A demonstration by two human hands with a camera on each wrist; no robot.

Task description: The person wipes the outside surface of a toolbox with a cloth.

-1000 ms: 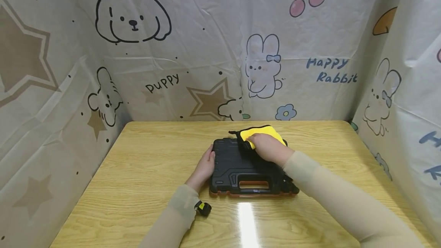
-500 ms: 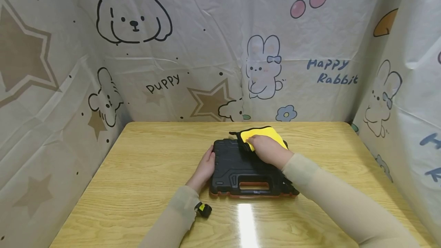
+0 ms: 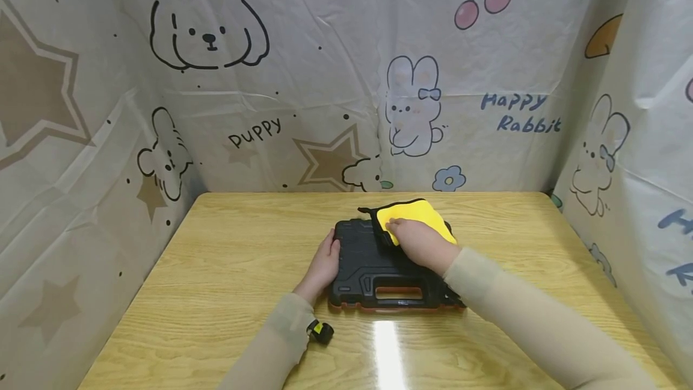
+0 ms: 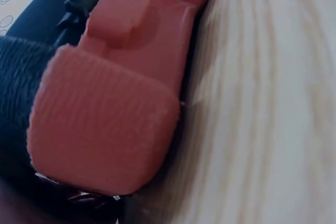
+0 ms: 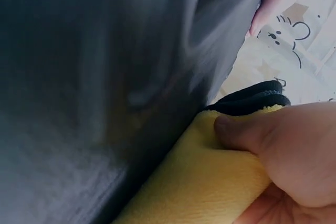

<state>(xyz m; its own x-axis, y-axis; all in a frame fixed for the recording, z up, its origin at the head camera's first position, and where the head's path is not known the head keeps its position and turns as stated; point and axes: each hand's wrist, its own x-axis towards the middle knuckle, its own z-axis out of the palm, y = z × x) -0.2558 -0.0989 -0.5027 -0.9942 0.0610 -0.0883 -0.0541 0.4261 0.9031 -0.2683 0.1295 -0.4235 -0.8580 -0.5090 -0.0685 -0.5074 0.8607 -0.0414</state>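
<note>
A black plastic tool case (image 3: 354,260) with a carry handle lies flat on the table. Its reddish-orange lower shell (image 4: 105,124) fills much of the left wrist view. My left hand (image 3: 323,265) rests against the case's left side, fingers extended along the edge. With thumb and fingers, my right hand (image 3: 425,245) grips a yellow cleaning cloth (image 3: 414,214) with a black border, over the upper right of the lid. In the right wrist view, the thumb presses on the cloth (image 5: 194,182), which lies against the dark lid. Hand and cloth hide the lid's right part.
The wood-grain table (image 3: 233,245) extends around the case. Behind it hangs a printed fabric backdrop (image 3: 325,77), with similar fabric on both sides. A black wrist camera (image 3: 321,331) sits at the left cuff.
My right hand and the yellow cloth have slid slightly toward the near side over the lid. My left hand stays at the case's left edge.
</note>
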